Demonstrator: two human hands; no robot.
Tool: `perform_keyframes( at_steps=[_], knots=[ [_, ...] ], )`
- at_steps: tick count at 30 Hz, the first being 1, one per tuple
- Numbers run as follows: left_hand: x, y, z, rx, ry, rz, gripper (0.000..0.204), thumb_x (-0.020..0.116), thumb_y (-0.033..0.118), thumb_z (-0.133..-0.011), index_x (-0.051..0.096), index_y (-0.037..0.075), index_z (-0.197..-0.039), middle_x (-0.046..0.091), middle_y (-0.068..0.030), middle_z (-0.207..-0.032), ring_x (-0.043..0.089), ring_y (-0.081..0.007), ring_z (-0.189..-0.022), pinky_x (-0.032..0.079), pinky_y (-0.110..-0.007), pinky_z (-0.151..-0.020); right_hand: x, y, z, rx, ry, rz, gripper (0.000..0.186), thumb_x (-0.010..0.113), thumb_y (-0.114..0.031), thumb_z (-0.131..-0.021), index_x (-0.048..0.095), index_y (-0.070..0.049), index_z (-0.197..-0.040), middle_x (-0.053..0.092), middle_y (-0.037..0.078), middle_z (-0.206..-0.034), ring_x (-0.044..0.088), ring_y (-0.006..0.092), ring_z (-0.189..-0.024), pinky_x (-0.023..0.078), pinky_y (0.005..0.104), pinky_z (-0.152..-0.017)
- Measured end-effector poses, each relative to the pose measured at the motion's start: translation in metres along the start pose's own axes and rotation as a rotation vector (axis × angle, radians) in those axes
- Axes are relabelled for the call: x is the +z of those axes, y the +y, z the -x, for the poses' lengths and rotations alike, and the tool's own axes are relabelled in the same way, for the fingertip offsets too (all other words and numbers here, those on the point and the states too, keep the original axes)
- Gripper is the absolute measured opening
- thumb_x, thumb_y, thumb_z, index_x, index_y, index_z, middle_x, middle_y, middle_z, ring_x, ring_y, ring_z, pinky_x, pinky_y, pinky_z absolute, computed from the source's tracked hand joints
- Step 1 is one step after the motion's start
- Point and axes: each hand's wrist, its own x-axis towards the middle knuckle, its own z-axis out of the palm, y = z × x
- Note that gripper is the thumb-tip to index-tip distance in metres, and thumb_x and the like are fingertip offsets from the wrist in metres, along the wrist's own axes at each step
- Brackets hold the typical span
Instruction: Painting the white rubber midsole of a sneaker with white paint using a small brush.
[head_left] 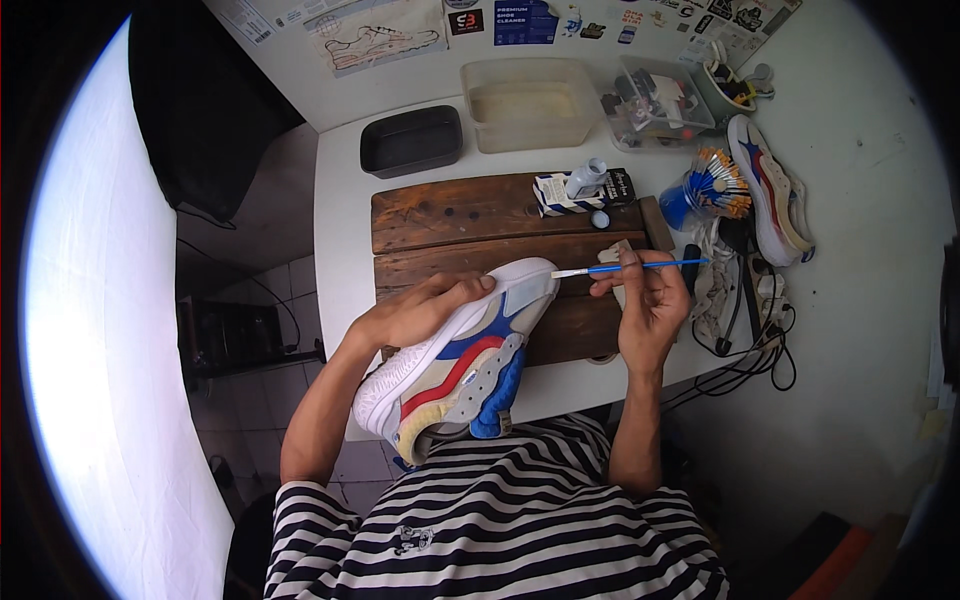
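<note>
My left hand [425, 308] grips a sneaker [478, 352] by its white sole, the shoe tilted on its side with its toe pointing away from me. Its upper is coloured blue, red, cream and grey. Between the fingertips of my right hand [655, 305] is a thin paintbrush [655, 265] with a blue handle. The pale bristles are at the toe edge of the sole; whether they touch it I cannot tell. Something whitish [613, 255], perhaps a cloth, shows by my right fingers. Beyond them, a small open bottle [586, 178] stands by its loose cap [600, 219].
A dark wooden board [430, 215] lies on the white table [345, 160], bearing a patterned box [553, 196]. Behind it stand a black tub [410, 140], a clear tub [530, 105] and a filled bin [660, 105]. To the right are a brush jar [685, 205], another sneaker [770, 190] and cables [745, 365].
</note>
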Motion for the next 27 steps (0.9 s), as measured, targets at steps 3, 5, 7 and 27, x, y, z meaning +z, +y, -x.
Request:
perform_keyframes(
  at_steps=[3,5,7,27],
  knots=[
    [0.000,-0.004,-0.003,0.021,-0.012,0.002,0.079,0.035,0.070,-0.094,0.060,0.010,-0.138,0.068,-0.0236,-0.123,0.070,-0.0338,-0.102,0.052,-0.038,-0.092,0.009,-0.008,0.005,-0.006,-0.016,-0.028,0.016,0.060,-0.012,-0.102,0.058,0.004,-0.100,0.072,0.015,-0.079,0.068,0.0150,-0.066,0.052,0.0247,-0.066],
    [0.002,-0.012,-0.007,0.053,-0.006,-0.001,0.078,0.035,0.070,-0.094,0.059,0.010,-0.139,0.067,-0.0237,-0.123,0.070,-0.0340,-0.103,0.052,-0.038,-0.092,0.015,-0.010,0.009,-0.021,-0.041,-0.044,0.016,0.059,-0.012,-0.102,0.058,0.004,-0.100,0.072,0.015,-0.078,0.068,0.0149,-0.066,0.052,0.0244,-0.065],
    [0.001,-0.012,-0.006,0.083,0.004,-0.003,0.078,0.036,0.070,-0.094,0.059,0.011,-0.139,0.067,-0.0239,-0.124,0.070,-0.0342,-0.103,0.052,-0.037,-0.092,0.019,-0.010,0.010,-0.054,-0.065,-0.038,0.016,0.059,-0.012,-0.102,0.058,0.004,-0.101,0.072,0.014,-0.078,0.068,0.0136,-0.067,0.052,0.0245,-0.066],
    [0.002,-0.012,-0.005,0.058,0.011,-0.035,0.080,0.035,0.071,-0.092,0.057,0.013,-0.141,0.067,-0.0231,-0.125,0.072,-0.0329,-0.099,0.055,-0.038,-0.086,0.010,-0.004,0.008,-0.046,-0.076,0.031,0.015,0.059,-0.011,-0.102,0.057,0.004,-0.103,0.073,0.014,-0.081,0.068,0.0138,-0.068,0.053,0.0291,-0.082]
  ],
)
